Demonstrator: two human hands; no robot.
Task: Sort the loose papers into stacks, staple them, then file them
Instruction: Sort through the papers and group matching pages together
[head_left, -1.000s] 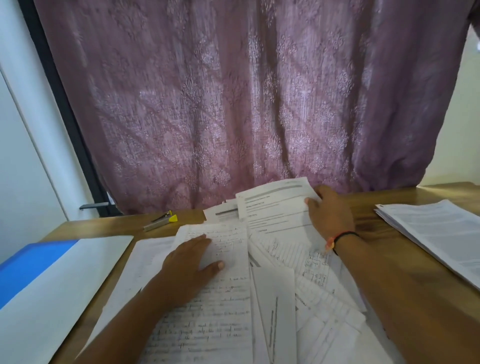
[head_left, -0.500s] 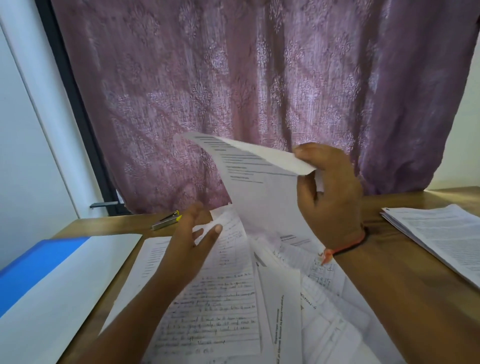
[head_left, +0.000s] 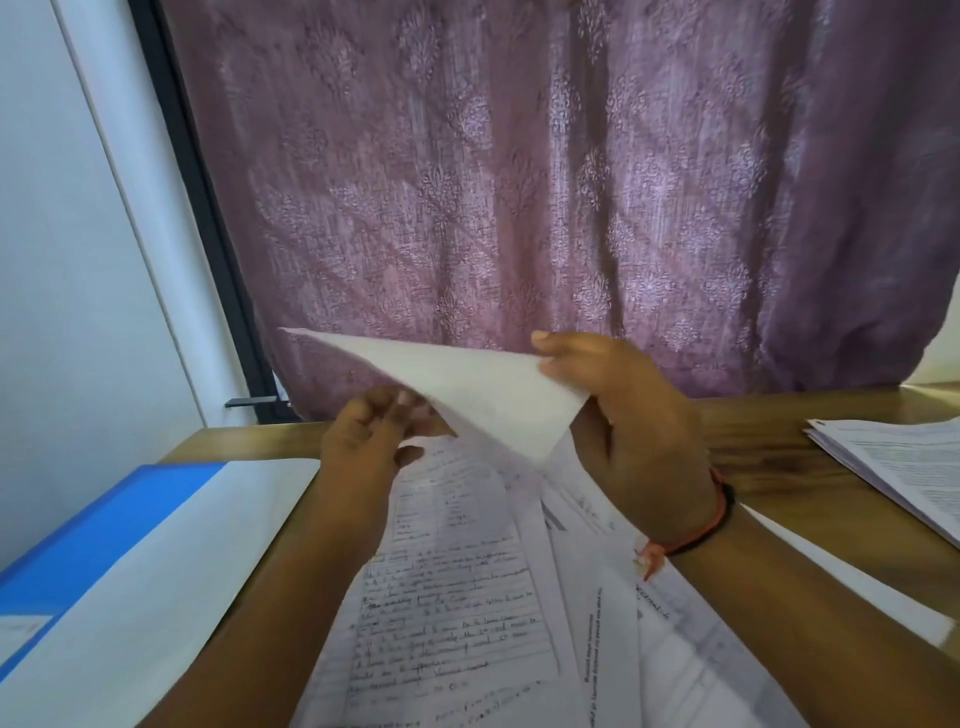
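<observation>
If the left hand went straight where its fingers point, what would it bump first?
Probably the lifted sheet, pinched by the right hand; the left hand looks nearly touching it, though depth is unclear.

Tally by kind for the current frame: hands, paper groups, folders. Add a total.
Hands: 2 (left hand, right hand)
Lifted sheet, pinched by the right hand: 1
Loose pile on the table: 1
Printed stack, set apart at right: 1
Blue folder: 1
Total: 6
The sheets inside the pile overlap too much to count.
</observation>
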